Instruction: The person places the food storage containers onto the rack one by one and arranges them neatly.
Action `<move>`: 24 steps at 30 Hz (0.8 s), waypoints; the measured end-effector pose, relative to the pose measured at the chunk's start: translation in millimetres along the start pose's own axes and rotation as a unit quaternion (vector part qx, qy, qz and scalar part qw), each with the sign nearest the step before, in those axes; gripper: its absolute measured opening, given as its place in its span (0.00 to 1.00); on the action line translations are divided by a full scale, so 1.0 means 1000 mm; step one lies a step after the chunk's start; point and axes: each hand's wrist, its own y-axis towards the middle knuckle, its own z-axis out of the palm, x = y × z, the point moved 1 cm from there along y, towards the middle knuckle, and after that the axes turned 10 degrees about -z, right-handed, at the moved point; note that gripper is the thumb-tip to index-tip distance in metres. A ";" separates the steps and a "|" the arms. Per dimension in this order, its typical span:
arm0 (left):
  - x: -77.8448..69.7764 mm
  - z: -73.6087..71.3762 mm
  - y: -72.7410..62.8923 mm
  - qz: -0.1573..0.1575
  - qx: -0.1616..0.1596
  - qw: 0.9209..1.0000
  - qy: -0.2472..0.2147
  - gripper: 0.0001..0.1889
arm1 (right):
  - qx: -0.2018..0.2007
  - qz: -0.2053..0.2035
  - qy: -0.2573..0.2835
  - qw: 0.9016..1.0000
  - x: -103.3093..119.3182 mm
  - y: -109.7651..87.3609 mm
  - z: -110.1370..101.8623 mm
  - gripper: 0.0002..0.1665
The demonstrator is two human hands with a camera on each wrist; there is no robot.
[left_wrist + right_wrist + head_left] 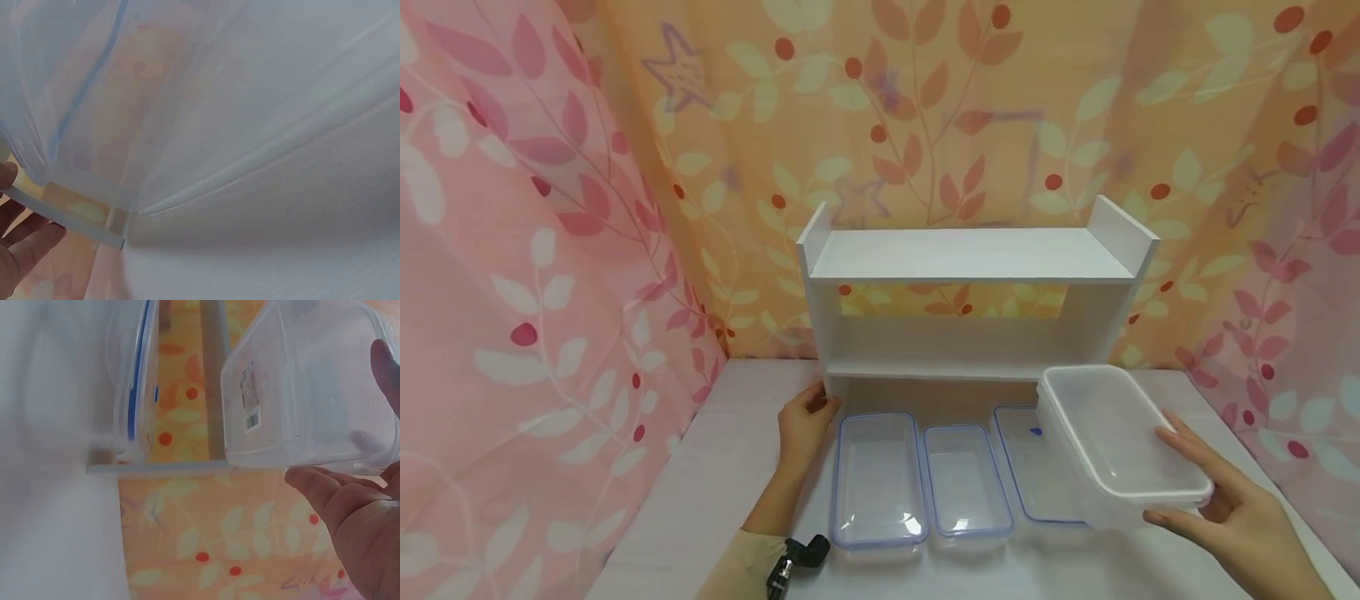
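Right hand: the right hand (pixel 1247 504) grips the near right end of a clear rectangular plastic box with a white-rimmed lid (pixel 1123 437), thumb and fingers on different sides of it.
Held box: raised off the worktop (pixel 677 508), in front of the shelf's right end; a printed barcode label (pixel 250 397) shows on it in the right wrist view.
Left sleeve: beige cuff (pixel 748 558), black camera mount (pixel 808 552) at the wrist.
Lidded row: three clear rectangular plastic containers with blue-edged lids on the worktop; large left one (pixel 880 479), smaller middle one (pixel 967 483) just beside it, right one (pixel 1037 479) partly hidden by the held box.
Left hand: the left hand (pixel 803 429) pinches the lower left side panel of the white two-tier shelf (pixel 970 254).
Shelf: stands upright behind the row.
Backdrop: leaf-printed curtains, pink (pixel 497 292) at left, orange (pixel 760 142) behind the shelf.
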 end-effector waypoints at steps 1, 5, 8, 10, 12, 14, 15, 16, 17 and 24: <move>0.000 0.000 0.000 0.000 0.001 1.000 -0.001 0.19 | 0.000 -0.005 -0.003 1.000 0.003 0.002 0.002 0.57; 0.000 0.001 0.003 0.005 0.006 1.000 0.000 0.19 | 0.004 -0.016 -0.001 1.000 0.014 0.009 0.007 0.57; 0.000 0.001 0.005 0.005 0.010 1.000 -0.001 0.18 | 0.006 -0.027 0.029 0.999 0.021 0.016 0.011 0.56; 0.000 0.001 0.006 0.003 0.010 1.000 -0.003 0.18 | 0.006 -0.036 0.044 0.998 0.026 0.020 0.013 0.56; 0.001 0.001 0.007 0.002 0.009 1.000 -0.003 0.18 | 0.005 -0.042 0.058 0.997 0.032 0.025 0.015 0.55; 0.001 0.002 0.007 0.003 0.009 1.000 -0.004 0.18 | 0.000 -0.039 0.055 0.998 0.039 0.030 0.016 0.55; 0.001 0.003 0.007 0.005 0.009 1.000 -0.006 0.18 | 0.000 -0.038 0.062 0.997 0.043 0.033 0.016 0.55; 0.002 0.004 0.008 0.006 0.010 1.000 -0.007 0.18 | -0.002 -0.035 0.067 0.997 0.046 0.036 0.016 0.55; 0.002 0.004 0.008 0.008 0.010 1.000 -0.008 0.18 | -0.003 -0.035 0.074 0.997 0.050 0.040 0.016 0.55; 0.004 0.004 0.010 0.012 0.009 1.000 -0.005 0.20 | -0.010 -0.096 0.212 0.973 0.076 0.068 0.017 0.54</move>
